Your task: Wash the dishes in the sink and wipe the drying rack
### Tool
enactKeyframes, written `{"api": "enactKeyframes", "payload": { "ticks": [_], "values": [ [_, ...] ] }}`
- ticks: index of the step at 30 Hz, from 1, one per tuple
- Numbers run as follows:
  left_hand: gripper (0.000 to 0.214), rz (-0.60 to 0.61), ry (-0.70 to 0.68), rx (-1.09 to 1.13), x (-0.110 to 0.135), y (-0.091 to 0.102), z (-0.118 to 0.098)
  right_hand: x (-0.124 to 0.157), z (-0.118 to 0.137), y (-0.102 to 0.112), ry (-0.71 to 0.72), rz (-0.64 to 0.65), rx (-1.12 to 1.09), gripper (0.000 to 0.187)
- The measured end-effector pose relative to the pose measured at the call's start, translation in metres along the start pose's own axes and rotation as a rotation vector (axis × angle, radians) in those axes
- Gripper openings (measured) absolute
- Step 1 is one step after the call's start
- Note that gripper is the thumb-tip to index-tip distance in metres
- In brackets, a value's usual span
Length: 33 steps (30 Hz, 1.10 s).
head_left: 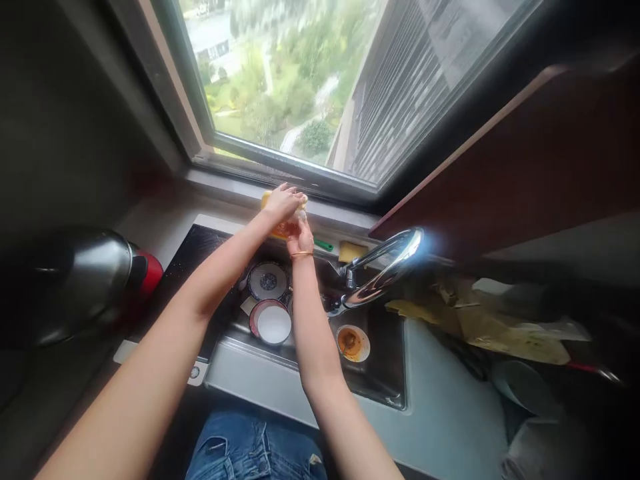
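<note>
Bottle (pixel 266 197): yellow, on the ledge behind the sink (pixel 385 373), below the window (pixel 300 80). Left hand (pixel 284 202): fingers clamped over the bottle's top. Right hand (pixel 300 237): just beneath the left, fingers curled; cannot tell whether it grips anything. Sink holds bowls (pixel 273 323) and a sauce-stained dish (pixel 353 343). Tap (pixel 385 267) at right, kettle (pixel 85 280) at left.

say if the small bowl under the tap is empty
Not empty: the bowl in the sink has an orange smear inside. How much is left, cannot tell.
</note>
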<state>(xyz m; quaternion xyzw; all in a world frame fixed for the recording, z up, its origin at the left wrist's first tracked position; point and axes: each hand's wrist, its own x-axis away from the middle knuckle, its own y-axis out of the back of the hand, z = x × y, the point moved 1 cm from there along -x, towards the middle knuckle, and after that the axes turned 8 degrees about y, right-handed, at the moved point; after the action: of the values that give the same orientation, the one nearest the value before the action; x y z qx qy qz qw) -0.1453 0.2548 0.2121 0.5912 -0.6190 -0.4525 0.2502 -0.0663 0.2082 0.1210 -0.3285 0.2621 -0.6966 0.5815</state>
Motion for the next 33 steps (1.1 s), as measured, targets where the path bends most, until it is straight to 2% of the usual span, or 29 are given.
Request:
{"api": "enactKeyframes", "payload": {
  "ticks": [2,4,6,8,10,11,13,16,19,20,21,22,23,25,26,27,28,31,32,33],
  "values": [
    [0.048,0.098,-0.005,0.026,0.02,0.007,-0.006,0.022,-0.002,0.011,0.003,0.021,0.058,0.025],
    [0.059,0.071,0.03,0.113,0.059,0.016,-0.011,0.053,-0.01,0.033,-0.02,0.053,0.188,0.027],
    [0.057,0.012,0.09,0.244,0.118,0.021,-0.017,0.091,-0.022,0.06,-0.049,0.091,0.468,0.028],
    [0.049,-0.012,0.191,0.377,0.189,0.023,-0.025,0.127,-0.036,0.084,-0.047,0.122,0.805,0.024],
    [0.045,-0.071,0.346,0.487,0.258,0.02,-0.03,0.156,-0.052,0.093,-0.047,0.207,0.933,0.021],
    [0.044,-0.128,0.439,0.51,0.29,0.017,-0.03,0.167,-0.062,0.092,-0.031,0.294,0.952,0.021],
    [0.044,-0.255,0.629,0.474,0.343,0.01,-0.023,0.187,-0.089,0.077,0.025,0.551,0.973,0.022],
    [0.044,-0.409,0.892,0.318,0.399,0.0,0.006,0.214,-0.136,0.046,0.126,1.036,1.097,0.025],
    [0.051,-0.47,1.053,0.165,0.435,-0.012,0.042,0.228,-0.175,0.022,0.207,1.53,1.246,0.025],
    [0.055,-0.465,1.07,0.133,0.444,-0.016,0.053,0.226,-0.183,0.016,0.236,1.659,1.267,0.025],
    [0.057,-0.445,1.073,0.113,0.451,-0.021,0.062,0.219,-0.189,0.01,0.27,1.733,1.293,0.024],
    [0.059,-0.416,1.068,0.101,0.456,-0.025,0.069,0.209,-0.193,0.005,0.306,1.732,1.348,0.025],
    [0.06,-0.385,1.06,0.092,0.46,-0.03,0.074,0.196,-0.195,0.0,0.341,1.67,1.423,0.025],
    [0.06,-0.336,1.045,0.076,0.465,-0.035,0.08,0.173,-0.194,-0.006,0.403,1.375,1.629,0.028],
    [0.06,-0.324,1.032,0.067,0.466,-0.035,0.081,0.169,-0.192,-0.006,0.42,1.294,1.674,0.028],
    [0.06,-0.321,1.012,0.059,0.467,-0.034,0.082,0.17,-0.189,-0.004,0.438,1.276,1.68,0.029],
    [0.059,-0.327,0.985,0.052,0.468,-0.032,0.083,0.178,-0.188,0.0,0.451,1.338,1.643,0.029],
    [0.057,-0.385,0.902,0.031,0.474,-0.018,0.087,0.218,-0.192,0.011,0.447,1.705,1.387,0.03],
    [0.056,-0.403,0.881,0.023,0.477,-0.013,0.091,0.228,-0.196,0.011,0.435,1.772,1.321,0.03],
    [0.055,-0.412,0.859,0.018,0.48,-0.007,0.095,0.233,-0.2,0.009,0.429,1.763,1.301,0.03]
  ]
}}
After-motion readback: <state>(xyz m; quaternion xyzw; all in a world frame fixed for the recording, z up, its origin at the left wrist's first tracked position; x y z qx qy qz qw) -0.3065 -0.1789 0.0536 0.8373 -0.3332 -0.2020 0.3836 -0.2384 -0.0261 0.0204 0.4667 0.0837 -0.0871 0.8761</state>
